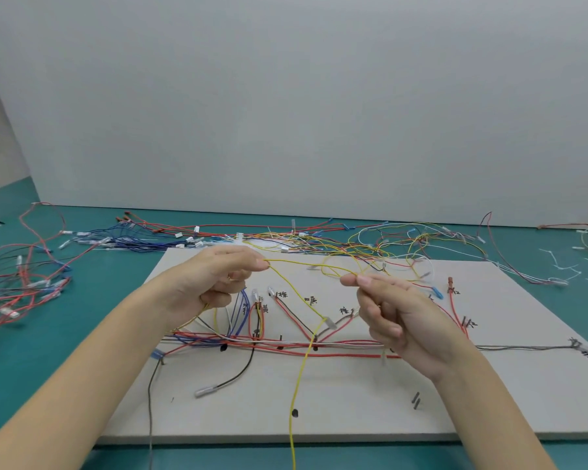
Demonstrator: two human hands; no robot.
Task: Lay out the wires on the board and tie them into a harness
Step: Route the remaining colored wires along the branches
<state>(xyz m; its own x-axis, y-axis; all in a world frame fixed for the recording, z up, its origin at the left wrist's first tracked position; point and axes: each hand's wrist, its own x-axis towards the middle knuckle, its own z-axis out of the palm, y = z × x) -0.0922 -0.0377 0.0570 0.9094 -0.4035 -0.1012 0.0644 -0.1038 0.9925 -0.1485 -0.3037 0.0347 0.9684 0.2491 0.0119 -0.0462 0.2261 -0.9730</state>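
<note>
A teal table ran under a plain grey wall at the far side. On the table lay a pale board, marked with handwritten labels and set with dark pegs. Loose wires in red, blue, white and yellow sprawled across the table beyond the board's far edge and off to the left. On the board itself, a run of red wires lay left to right across the middle, with short branches rising toward the labels.

The left hand was held above the far left part of the board, its fingers curled and its thumb and forefinger pinching a yellow wire. The right hand was held to its right, well apart from it, pinching the same wire between thumb and forefinger, the other fingers loosely bent. The wire stretched between the two hands, and one length dropped from the left hand across the board and past its near edge. A few white ties lay on the table at the far right.
</note>
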